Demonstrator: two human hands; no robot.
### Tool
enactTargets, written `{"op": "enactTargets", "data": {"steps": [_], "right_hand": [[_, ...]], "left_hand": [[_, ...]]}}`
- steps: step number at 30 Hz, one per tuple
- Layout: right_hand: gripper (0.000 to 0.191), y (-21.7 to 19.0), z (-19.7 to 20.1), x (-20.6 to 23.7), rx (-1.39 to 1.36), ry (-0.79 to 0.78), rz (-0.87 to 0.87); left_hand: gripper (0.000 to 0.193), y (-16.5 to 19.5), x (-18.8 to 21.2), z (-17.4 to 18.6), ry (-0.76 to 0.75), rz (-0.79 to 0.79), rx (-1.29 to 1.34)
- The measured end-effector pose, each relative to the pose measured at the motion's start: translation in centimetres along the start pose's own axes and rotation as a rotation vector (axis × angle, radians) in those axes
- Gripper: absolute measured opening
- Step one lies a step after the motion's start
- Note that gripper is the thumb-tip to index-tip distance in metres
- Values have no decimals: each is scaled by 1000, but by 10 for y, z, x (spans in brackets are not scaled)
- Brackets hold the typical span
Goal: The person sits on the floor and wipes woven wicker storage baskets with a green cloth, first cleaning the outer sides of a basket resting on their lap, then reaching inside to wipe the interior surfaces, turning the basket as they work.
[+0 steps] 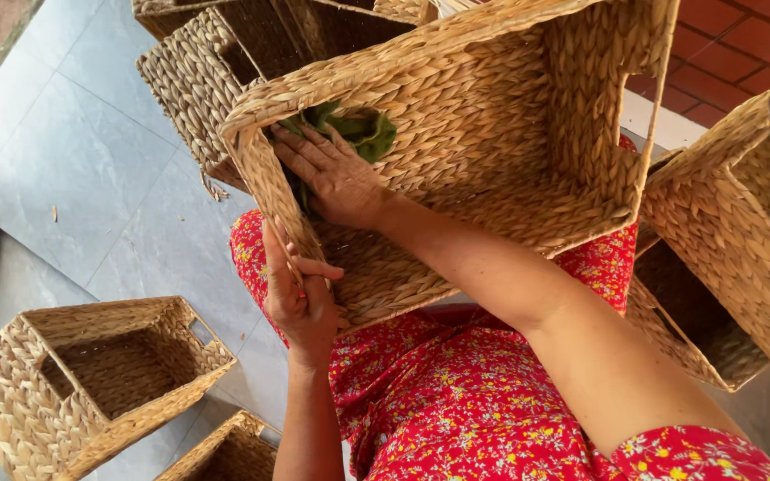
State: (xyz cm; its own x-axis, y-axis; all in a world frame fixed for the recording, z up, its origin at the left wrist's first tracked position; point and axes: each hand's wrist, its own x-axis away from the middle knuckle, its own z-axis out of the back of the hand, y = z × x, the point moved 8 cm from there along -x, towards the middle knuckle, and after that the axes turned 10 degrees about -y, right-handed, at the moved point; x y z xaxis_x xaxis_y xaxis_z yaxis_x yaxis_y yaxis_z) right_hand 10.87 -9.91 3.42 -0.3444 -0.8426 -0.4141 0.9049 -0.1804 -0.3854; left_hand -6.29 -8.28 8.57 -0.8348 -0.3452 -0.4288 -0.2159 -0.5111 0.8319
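Two hands on one basket, tipped on its side across the lap.

Right hand lay inside, fingers spread flat, pressing a green cloth against the wall near the handle opening; cloth sat just beyond the fingertips. Left hand was closed around the near rim corner, steadying it. Right hand was nearer the cloth.

You see a rough woven-straw basket, a soft matt green cloth, and smooth grey floor tiles.
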Motion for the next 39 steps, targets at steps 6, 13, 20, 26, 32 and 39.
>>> {"op": "enactTargets", "data": {"steps": [6, 13, 20, 26, 32, 39], "right_hand": [[84, 92, 25, 55, 320, -350, -147], [79, 169, 130, 158, 589, -359, -661], [97, 126, 74, 120, 400, -130, -720], [89, 25, -4, 66, 197, -516, -341], [68, -13, -22, 71, 168, -564, 102], [58, 100, 47, 172, 306, -759, -155]], "left_hand": [[79, -5, 2, 0, 13, 66, 64], [77, -4, -3, -2, 10, 30, 35], [78, 3, -3, -4, -13, -59, -11], [76, -5, 1, -3, 1, 7, 49], [74, -3, 3, -4, 0, -55, 56], [74, -6, 0, -4, 26, -19, 85]]}}
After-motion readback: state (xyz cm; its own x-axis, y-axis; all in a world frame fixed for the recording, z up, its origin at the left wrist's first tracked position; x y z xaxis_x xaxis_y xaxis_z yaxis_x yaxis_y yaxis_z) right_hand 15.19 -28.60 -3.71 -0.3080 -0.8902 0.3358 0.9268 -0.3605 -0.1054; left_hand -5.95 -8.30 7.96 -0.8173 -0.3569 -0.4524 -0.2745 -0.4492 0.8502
